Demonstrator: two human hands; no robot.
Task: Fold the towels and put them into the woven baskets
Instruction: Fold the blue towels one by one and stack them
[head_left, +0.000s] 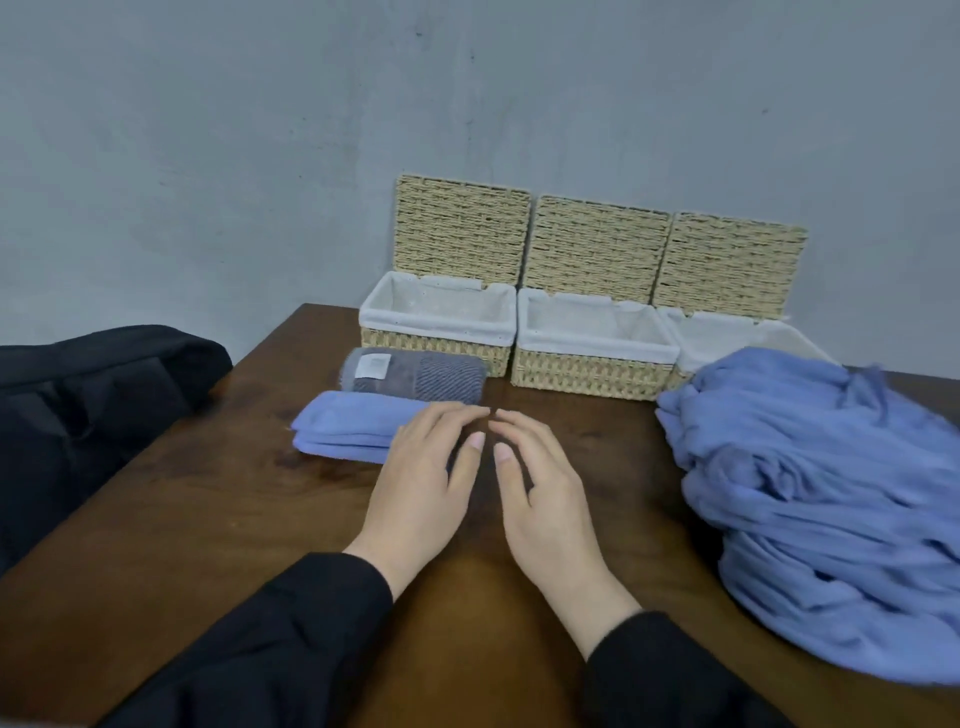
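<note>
My left hand (423, 478) and right hand (540, 486) hover flat, fingers (457, 415) relaxed, holding nothing; folded blue towel (348, 428) lies under my left fingers, baskets (592, 358) beyond.

Blue towel pile (831, 499) cut off right; hides third basket (727, 338) front.

A black bag (98, 384) lies on the wooden table's (208, 519) left edge.

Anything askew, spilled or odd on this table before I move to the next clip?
Nothing damaged or spilled. The heap of unfolded blue towels sprawls over the wooden table's right edge and hides part of the rightmost lined woven basket. A black bag sits at the left edge.
</note>
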